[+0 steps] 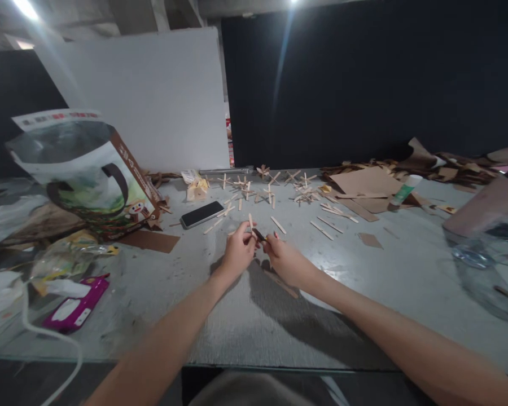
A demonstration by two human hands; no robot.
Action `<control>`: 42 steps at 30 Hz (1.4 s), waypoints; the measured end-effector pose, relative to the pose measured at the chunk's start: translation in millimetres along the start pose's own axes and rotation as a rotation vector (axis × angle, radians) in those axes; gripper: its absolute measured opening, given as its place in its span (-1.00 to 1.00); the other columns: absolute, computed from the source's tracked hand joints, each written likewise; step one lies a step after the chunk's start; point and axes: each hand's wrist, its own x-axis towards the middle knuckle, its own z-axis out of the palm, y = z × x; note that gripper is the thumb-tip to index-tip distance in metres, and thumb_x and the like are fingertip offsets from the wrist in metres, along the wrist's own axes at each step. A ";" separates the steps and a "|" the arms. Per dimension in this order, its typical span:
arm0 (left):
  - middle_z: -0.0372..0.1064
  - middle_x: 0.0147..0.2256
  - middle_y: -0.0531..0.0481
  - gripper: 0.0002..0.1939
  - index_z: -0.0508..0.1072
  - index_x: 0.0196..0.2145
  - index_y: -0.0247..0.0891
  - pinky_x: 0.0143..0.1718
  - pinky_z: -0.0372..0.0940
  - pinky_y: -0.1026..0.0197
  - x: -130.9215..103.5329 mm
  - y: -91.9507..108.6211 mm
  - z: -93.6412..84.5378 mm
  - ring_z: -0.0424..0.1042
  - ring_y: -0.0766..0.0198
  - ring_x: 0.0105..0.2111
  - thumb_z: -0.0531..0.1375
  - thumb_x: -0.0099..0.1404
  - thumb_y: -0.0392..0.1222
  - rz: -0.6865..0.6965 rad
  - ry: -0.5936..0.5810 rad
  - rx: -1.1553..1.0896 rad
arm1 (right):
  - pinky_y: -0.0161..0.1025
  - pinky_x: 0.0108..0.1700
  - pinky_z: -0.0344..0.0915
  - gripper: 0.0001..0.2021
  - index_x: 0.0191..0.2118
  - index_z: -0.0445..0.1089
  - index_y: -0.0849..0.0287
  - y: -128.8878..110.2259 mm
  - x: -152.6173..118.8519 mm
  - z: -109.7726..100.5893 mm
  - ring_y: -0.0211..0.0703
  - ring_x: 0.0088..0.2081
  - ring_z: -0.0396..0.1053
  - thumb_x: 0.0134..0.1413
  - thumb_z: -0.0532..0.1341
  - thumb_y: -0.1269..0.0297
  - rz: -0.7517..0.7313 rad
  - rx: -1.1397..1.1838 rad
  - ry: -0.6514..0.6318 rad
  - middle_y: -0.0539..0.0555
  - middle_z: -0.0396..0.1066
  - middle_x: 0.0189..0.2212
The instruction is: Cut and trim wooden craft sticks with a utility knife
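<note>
Near the middle of the table, my left hand (pixel 238 248) is closed on a wooden craft stick (pixel 250 219), whose pale end sticks up past the fingertips. My right hand (pixel 288 260) grips a small dark utility knife (pixel 259 234) with a bit of yellow by the fingers. The knife's dark end points at the left fingers, close to the stick; whether it touches the wood is hard to see. A loose craft stick (pixel 278 225) lies just beyond the hands. Under my right wrist rests a brown strip (pixel 281 283). Farther back are several crossed craft sticks (pixel 273 194).
A black-screened phone (pixel 202 215) lies left of the sticks. At left stand a large printed bag (pixel 95 175) and a purple wipes packet (pixel 78 303). Cardboard pieces (pixel 364 181) and a glue stick (pixel 406 190) are at back right. A pink object (pixel 482 211) sits far right.
</note>
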 end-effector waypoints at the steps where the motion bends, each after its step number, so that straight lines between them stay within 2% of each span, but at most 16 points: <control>1: 0.54 -0.44 0.00 -0.71 0.46 -0.01 -0.23 -0.38 0.35 0.27 1.3 0.1 -1.4 0.53 0.23 -0.46 0.12 0.33 -0.31 0.024 0.003 0.053 | -0.21 -0.18 0.23 -0.80 -0.21 0.37 0.17 0.6 0.0 -1.6 -0.16 -0.45 0.28 0.39 0.01 0.38 0.033 0.027 0.006 0.10 0.42 -0.38; 6: 0.56 -0.36 -0.04 -0.68 0.53 -0.02 -0.20 -0.25 0.36 0.25 6.8 -1.3 -8.8 0.52 0.24 -0.37 0.08 0.38 -0.37 0.124 -0.012 0.300 | -0.24 -0.26 0.16 -0.74 -0.27 0.29 0.13 -5.5 0.1 -9.8 -0.14 -0.42 0.30 0.44 -0.06 0.30 0.185 0.151 0.021 0.06 0.38 -0.42; 11: 0.56 -0.36 -0.05 -0.62 0.53 0.03 -0.21 -0.25 0.35 0.26 9.0 -0.1 -9.3 0.54 0.24 -0.33 0.08 0.36 -0.44 0.092 0.018 0.360 | -0.27 -0.33 0.12 -0.77 -0.35 0.18 0.08 -18.9 0.0 -18.0 -0.17 -0.45 0.28 0.41 -0.02 0.30 0.266 0.241 0.032 0.01 0.33 -0.48; 15: 0.57 -0.33 -0.07 -0.65 0.53 -0.02 -0.21 -0.25 0.35 0.26 9.7 -0.3 -7.5 0.56 0.23 -0.32 0.11 0.34 -0.47 0.113 0.012 0.358 | -0.32 -0.50 0.04 -0.81 -0.29 0.14 0.07 -31.7 -1.8 -21.7 -0.25 -0.61 0.18 0.44 -0.05 0.29 0.395 0.401 -0.030 -0.13 0.17 -0.62; 18: 0.56 -0.37 -0.03 -0.59 0.52 -0.06 -0.20 -0.27 0.35 0.26 12.4 -6.7 -8.7 0.56 0.22 -0.32 0.14 0.22 -0.56 0.072 0.068 0.335 | -0.34 -0.64 -0.03 -0.84 -0.23 0.13 0.06 -43.0 -8.7 -17.4 -0.31 -0.76 0.07 0.45 -0.07 0.25 0.472 0.515 -0.108 -0.23 0.06 -0.70; 21: 0.45 -0.52 0.05 -0.69 0.50 -0.19 -0.21 -0.40 0.30 0.27 16.6 -15.4 -16.6 0.48 0.24 -0.47 0.16 0.20 -0.53 -0.064 0.240 0.290 | -0.35 -0.73 -0.07 -0.84 -0.22 0.13 0.05 -54.7 -21.0 -7.7 -0.32 -0.81 0.03 0.44 -0.05 0.19 0.457 0.584 -0.177 -0.24 0.05 -0.69; 23: 0.39 -0.57 0.11 -0.78 0.47 -0.23 -0.19 -0.49 0.26 0.30 18.4 -18.1 -23.2 0.41 0.28 -0.56 0.19 0.21 -0.45 -0.116 0.261 0.148 | -0.34 -0.75 -0.06 -0.81 -0.24 0.11 0.03 -60.2 -27.6 -3.3 -0.32 -0.80 0.04 0.45 -0.05 0.11 0.406 0.654 -0.216 -0.23 0.07 -0.66; 25: 0.42 -0.56 0.13 -0.87 0.44 -0.22 -0.18 -0.53 0.26 0.31 18.5 -16.4 -26.2 0.42 0.29 -0.58 0.23 0.26 -0.32 -0.117 0.236 -0.009 | -0.35 -0.72 -0.02 -0.77 -0.26 0.08 0.01 -60.5 -28.6 -4.6 -0.31 -0.76 0.08 0.45 -0.06 0.05 0.289 0.682 -0.177 -0.22 0.07 -0.64; 28: 0.50 -0.52 0.06 -0.81 0.38 -0.21 -0.22 -0.50 0.33 0.28 15.2 -6.3 -19.1 0.47 0.28 -0.58 0.29 0.26 -0.15 -0.131 0.235 -0.155 | -0.32 -0.61 0.02 -0.74 -0.26 0.07 0.02 -46.7 -18.2 -17.9 -0.26 -0.66 0.14 0.43 -0.05 0.00 0.121 0.550 0.041 -0.18 0.10 -0.63; 31: 0.56 -0.48 0.00 -0.65 0.34 -0.21 -0.22 -0.46 0.38 0.25 9.2 8.3 -5.7 0.50 0.28 -0.57 0.34 0.24 0.02 -0.106 0.149 -0.336 | -0.28 -0.54 0.04 -0.74 -0.16 0.13 0.04 -17.7 -5.9 -34.5 -0.17 -0.61 0.22 0.40 -0.05 -0.04 0.090 0.387 0.184 -0.13 0.21 -0.61; 34: 0.58 -0.47 -0.04 -0.56 0.33 -0.23 -0.24 -0.46 0.39 0.24 1.9 23.5 2.8 0.52 0.27 -0.56 0.38 0.21 0.12 -0.105 0.068 -0.433 | -0.26 -0.49 0.07 -0.73 -0.09 0.18 0.06 16.1 -5.5 -42.6 -0.11 -0.57 0.29 0.40 -0.05 -0.01 0.096 0.233 0.219 -0.10 0.25 -0.60; 37: 0.59 -0.46 -0.05 -0.54 0.32 -0.24 -0.23 -0.48 0.40 0.23 -4.2 36.7 5.9 0.53 0.26 -0.56 0.41 0.19 0.12 -0.108 0.035 -0.486 | -0.23 -0.42 0.15 -0.70 -0.04 0.24 0.09 43.0 -14.9 -41.8 -0.03 -0.52 0.37 0.40 -0.05 0.01 0.064 0.128 0.225 -0.04 0.33 -0.57; 42: 0.60 -0.47 -0.07 -0.58 0.34 -0.28 -0.24 -0.51 0.41 0.21 -9.2 47.8 8.7 0.52 0.26 -0.59 0.41 0.21 0.09 -0.114 -0.005 -0.472 | -0.25 -0.45 0.15 -0.71 -0.09 0.27 0.08 58.3 -22.8 -38.4 -0.09 -0.55 0.33 0.43 -0.05 0.01 0.131 0.155 0.338 -0.05 0.32 -0.58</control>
